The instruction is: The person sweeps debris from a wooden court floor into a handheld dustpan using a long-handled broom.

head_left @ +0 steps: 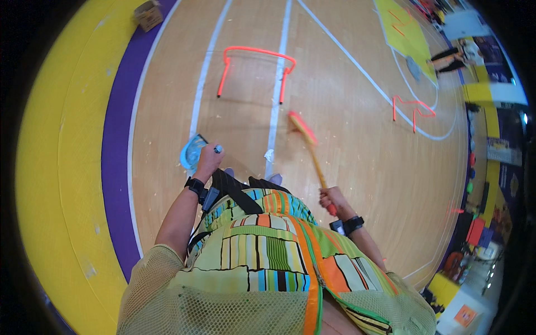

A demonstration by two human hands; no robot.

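My left hand [209, 159] is closed around the handle of a blue dustpan [191, 153], whose pan hangs low over the wooden floor. Some pale bits seem to lie in the pan, too small to name. In my right hand [335, 199] is a broom [317, 162] with a yellow handle and a red grip end. Its red-bristled head points away from me, to the right of the white line. A crumpled white scrap [269, 155] lies on that line between the broom and the dustpan. Small light crumbs are scattered over the boards.
A red-orange hurdle [259, 51] stands ahead of me, and another hurdle [414, 103] stands farther right. At the far left sits a cardboard box [148, 15] by the purple and yellow border. One person [458, 56] is at the far right, near several items along the wall.
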